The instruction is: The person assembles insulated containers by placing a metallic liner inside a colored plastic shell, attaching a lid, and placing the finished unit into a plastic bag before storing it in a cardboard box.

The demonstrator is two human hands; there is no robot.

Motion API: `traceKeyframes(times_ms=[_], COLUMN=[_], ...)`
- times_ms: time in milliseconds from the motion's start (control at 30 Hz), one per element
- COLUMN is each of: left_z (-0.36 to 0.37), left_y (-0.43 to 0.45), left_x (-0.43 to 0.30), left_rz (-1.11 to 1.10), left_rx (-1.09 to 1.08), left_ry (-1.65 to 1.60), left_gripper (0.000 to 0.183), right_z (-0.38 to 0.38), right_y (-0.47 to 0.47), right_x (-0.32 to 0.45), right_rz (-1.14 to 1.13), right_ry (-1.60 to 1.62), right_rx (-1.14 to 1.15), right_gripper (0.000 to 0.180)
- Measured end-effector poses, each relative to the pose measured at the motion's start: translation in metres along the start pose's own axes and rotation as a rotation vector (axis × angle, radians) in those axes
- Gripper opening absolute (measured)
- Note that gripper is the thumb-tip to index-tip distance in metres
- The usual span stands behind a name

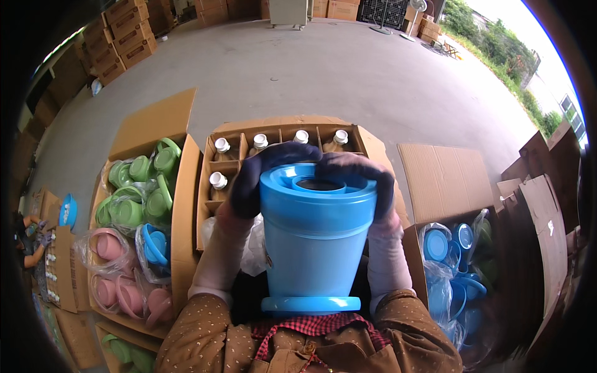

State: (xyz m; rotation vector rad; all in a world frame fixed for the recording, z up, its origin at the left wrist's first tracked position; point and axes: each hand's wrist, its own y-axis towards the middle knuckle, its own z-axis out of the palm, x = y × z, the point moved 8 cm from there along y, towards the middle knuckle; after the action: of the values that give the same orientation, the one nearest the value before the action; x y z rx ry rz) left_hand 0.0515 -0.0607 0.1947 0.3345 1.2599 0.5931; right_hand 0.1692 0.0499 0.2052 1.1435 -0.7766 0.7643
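Between my two hands is a blue plastic bucket-like container (312, 252), held up close before my chest. Its wide end faces up and has a recessed ring around a round, dark centre. A blue band-like piece (310, 304) crosses its lower end. My left hand (254, 179), in a dark glove, grips the left side of the upper rim. Opposite it, my right hand (361, 175), also gloved, presses on the right side and over the top. Just behind stands an open divided carton (221, 121) with bottles under white caps (301, 136), partly hidden by my hands.
To the left, an open carton (184, 205) holds green containers (128, 212), pink ones (109, 246) and a blue one (156, 245) in clear bags. Another carton (443, 182) on the right holds blue containers (436, 245). A co-worker (32, 252) is at far left.
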Motion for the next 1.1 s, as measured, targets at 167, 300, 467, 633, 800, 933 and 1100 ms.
traceKeyframes(times_ms=[167, 300, 467, 633, 800, 933, 1100], left_z=[-0.004, 0.006, -0.026, -0.062, -0.031, -0.091, -0.100], left_y=[-0.009, -0.015, -0.013, -0.029, -0.044, -0.035, -0.064], left_x=[-0.032, -0.031, -0.007, 0.015, 0.003, 0.002, 0.060], left_rz=[0.294, 0.160, 0.020, -0.044, 0.080, -0.013, -0.168], left_rx=[-0.115, -0.052, -0.149, -0.349, -0.461, -0.474, -0.458], left_ry=[-0.019, 0.317, 0.224, 0.338, 0.334, 0.334, 0.342], left_gripper=[0.093, 0.105, 0.085, 0.055, 0.063, 0.058, 0.052], right_z=[-0.004, -0.010, -0.050, -0.108, -0.161, -0.155, -0.151], right_y=[-0.003, 0.000, 0.020, -0.006, -0.128, -0.116, -0.106], right_x=[0.023, 0.007, -0.027, -0.039, -0.163, -0.176, -0.193], right_rz=[-0.344, -0.146, -0.028, 0.099, 0.738, 0.942, 0.932], right_ry=[-0.232, -0.169, -0.369, -1.396, -1.741, -1.701, -1.707], right_rx=[-0.122, -0.146, -0.340, -0.288, 0.047, 0.100, 0.184], right_gripper=[0.040, 0.032, 0.040, 0.027, 0.030, 0.033, 0.023])
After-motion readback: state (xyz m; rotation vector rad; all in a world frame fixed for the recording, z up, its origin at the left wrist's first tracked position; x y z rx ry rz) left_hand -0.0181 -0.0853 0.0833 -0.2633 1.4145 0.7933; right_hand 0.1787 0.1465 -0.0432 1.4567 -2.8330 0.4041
